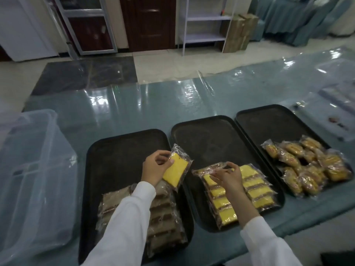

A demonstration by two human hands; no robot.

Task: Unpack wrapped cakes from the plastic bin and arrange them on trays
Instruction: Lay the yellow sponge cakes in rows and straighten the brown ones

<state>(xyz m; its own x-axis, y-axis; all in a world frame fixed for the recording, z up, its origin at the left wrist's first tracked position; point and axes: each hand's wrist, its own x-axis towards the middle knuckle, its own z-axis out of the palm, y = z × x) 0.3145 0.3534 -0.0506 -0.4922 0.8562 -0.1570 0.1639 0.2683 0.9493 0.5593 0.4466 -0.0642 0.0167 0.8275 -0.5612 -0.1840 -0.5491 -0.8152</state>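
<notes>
Three black trays lie side by side on the table. My left hand [154, 167] holds a wrapped yellow cake [176, 168] in the air above the right edge of the left tray [119, 150]. That tray carries two rows of wrapped brown cakes [163, 219]. My right hand [227, 176] pinches the wrapper of a cake [206, 171] at the far end of the yellow rows [253, 191] on the middle tray [207, 139]. The right tray [272, 123] holds a loose pile of wrapped orange cakes [307, 166]. The clear plastic bin [32, 162] stands at the left.
The table has a shiny blue-green cover [153, 104] with a plastic sheet over it. Flat clear packets [334, 112] lie at the far right. Beyond the table are a tiled floor, a dark door and a white shelf rack [205, 20].
</notes>
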